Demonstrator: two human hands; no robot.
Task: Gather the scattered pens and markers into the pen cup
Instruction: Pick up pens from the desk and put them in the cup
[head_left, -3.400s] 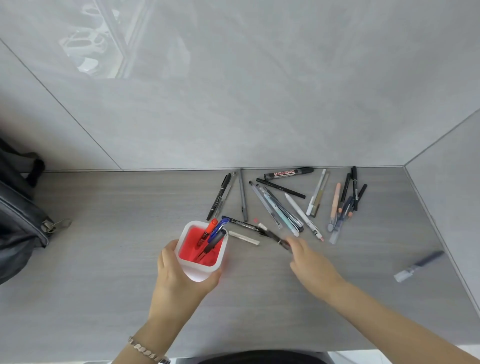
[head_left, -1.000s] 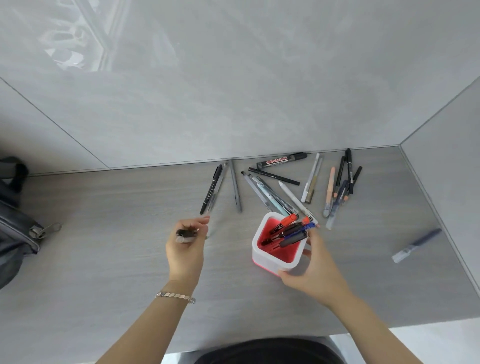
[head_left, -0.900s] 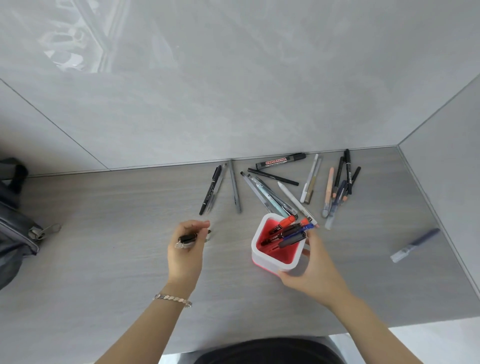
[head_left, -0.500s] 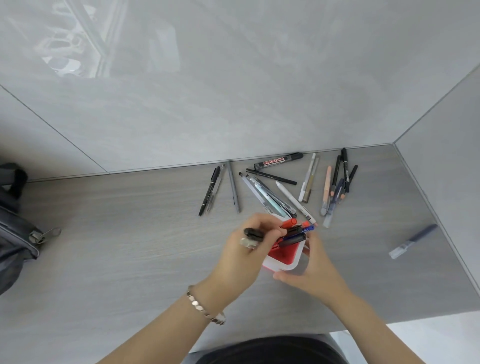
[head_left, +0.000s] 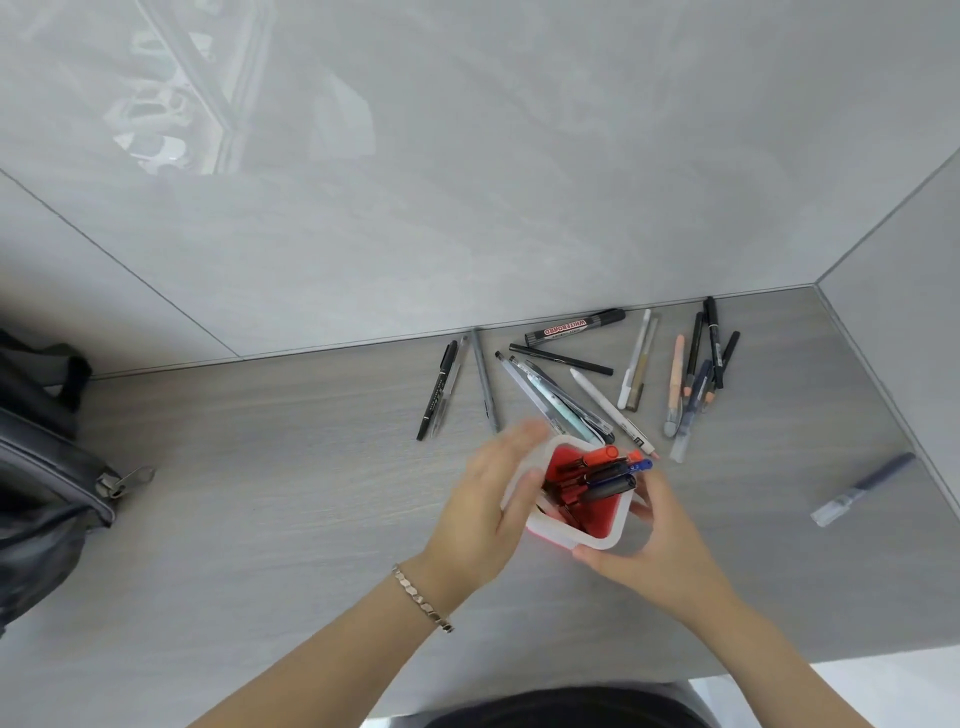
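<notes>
silver link bracelet (head_left: 421, 597), left wrist

The pen cup (head_left: 576, 530) is set on the bench (head_left: 260, 493), flanked by the left hand (head_left: 488, 514) and right hand (head_left: 654, 551), with pens stood in it. Loose pens (head_left: 566, 400) are spread beyond it along the far wall. One pen (head_left: 862, 488) lies apart at right; a bag (head_left: 41, 467) at far left.

"WHITEBOARD" on black marker (head_left: 574, 328) (upside down)
</notes>
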